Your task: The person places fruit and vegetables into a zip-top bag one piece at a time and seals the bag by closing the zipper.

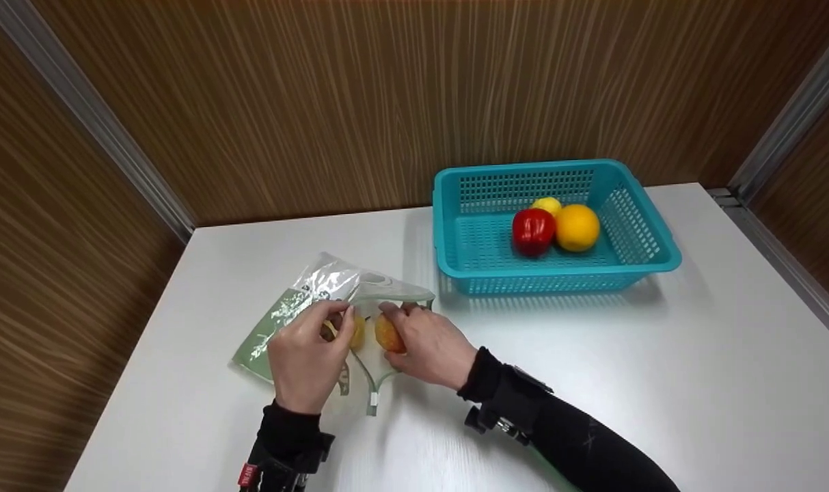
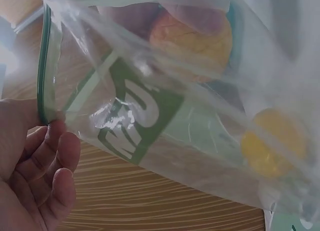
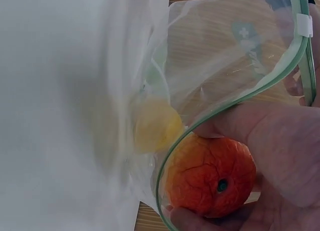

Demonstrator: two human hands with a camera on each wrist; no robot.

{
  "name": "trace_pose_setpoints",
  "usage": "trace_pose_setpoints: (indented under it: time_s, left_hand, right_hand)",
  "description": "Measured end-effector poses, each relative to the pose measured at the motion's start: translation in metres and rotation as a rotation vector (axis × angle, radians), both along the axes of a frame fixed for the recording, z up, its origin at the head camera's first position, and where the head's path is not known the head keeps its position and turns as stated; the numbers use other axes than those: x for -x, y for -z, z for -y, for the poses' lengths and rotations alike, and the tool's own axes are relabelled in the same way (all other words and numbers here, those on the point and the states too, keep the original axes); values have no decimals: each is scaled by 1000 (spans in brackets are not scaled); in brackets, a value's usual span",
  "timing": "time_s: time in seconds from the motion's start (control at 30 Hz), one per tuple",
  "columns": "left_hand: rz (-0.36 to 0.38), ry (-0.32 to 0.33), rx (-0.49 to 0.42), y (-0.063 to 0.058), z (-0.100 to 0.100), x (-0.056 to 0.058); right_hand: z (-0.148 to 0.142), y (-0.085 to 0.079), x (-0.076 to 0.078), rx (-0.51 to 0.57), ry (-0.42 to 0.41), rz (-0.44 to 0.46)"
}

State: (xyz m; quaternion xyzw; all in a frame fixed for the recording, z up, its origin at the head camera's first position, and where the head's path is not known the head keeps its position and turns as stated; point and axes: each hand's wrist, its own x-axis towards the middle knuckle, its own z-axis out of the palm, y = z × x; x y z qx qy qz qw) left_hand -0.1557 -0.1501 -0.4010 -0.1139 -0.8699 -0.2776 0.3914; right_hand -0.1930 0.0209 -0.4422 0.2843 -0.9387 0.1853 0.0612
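A clear zip bag (image 1: 267, 342) with green print lies tilted on the table, its green-edged mouth spread toward the right. My left hand (image 1: 310, 359) pinches the bag's rim between thumb and forefinger; the other fingers curl loosely in the left wrist view. My right hand (image 1: 433, 345) grips a wrinkled orange-red fruit (image 3: 212, 176) with a dark stem spot, right at the bag's mouth. The fruit shows through the plastic in the left wrist view. Inside the bag is a yellow fruit (image 2: 275, 142), partly behind my left fingers in the head view. A white slider (image 3: 304, 25) sits at one end of the zip.
A turquoise basket (image 1: 558, 272) stands at the back right of the white table (image 1: 660, 383). It holds a red bell pepper (image 1: 533, 232), an orange (image 1: 577, 227) and a yellow fruit (image 1: 547, 204). Wood-grain panels (image 1: 318, 109) enclose the back and sides.
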Motion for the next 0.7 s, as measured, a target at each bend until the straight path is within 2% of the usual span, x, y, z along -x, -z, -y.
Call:
trace_pose_setpoints:
  time_s: [0.27,0.43,0.6,0.7]
  left_hand:
    - [-43,20,-12,-1,1,0]
    - [-38,27,-9,-1,0,0]
    - [-25,22,-6,0,0,0]
    - [-18,20,-3,0,0,0]
  right_hand:
    - [0,4,0,-11,-9,-62]
    - [1,3,-1,-7,0,-79]
    - [0,-3,-4,-10,-21,-100]
    - [-4,-11,-8,-7,-46,-70]
